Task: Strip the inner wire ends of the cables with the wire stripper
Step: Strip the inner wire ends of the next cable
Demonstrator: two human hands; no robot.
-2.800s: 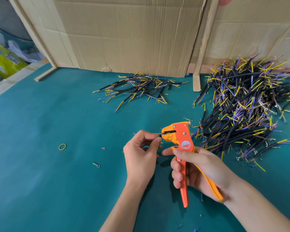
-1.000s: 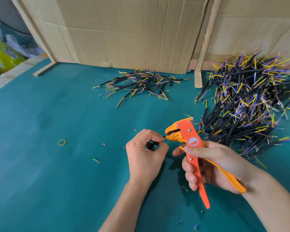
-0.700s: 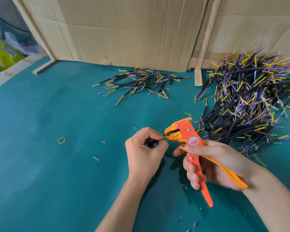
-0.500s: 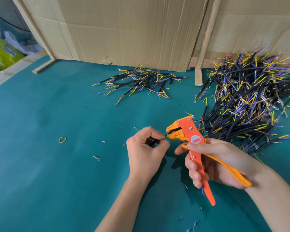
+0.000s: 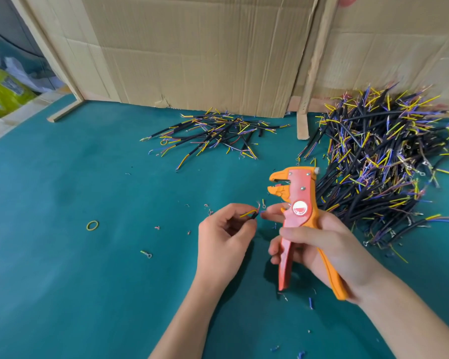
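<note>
My left hand (image 5: 224,235) pinches a short black cable (image 5: 253,215) whose yellow and other inner wires stick out at the fingertips. My right hand (image 5: 319,251) grips the handles of an orange and red wire stripper (image 5: 297,200), held upright with its jaws pointing left and slightly apart. The cable end sits below and left of the jaws, apart from them, close to my right thumb tip. A large heap of black cables (image 5: 384,161) with yellow and blue wires lies at the right. A smaller pile of cables (image 5: 213,133) lies further back in the middle.
The work surface is a teal mat (image 5: 75,281) strewn with small insulation scraps. A yellow rubber band (image 5: 92,225) and a loose ring terminal (image 5: 146,253) lie at the left. Cardboard sheets (image 5: 197,53) and a wooden strip (image 5: 305,117) stand along the back.
The cable end has come out of the stripper jaws. My right hand has tilted the stripper upright and raised it, while my left hand drew the cable down and left.
</note>
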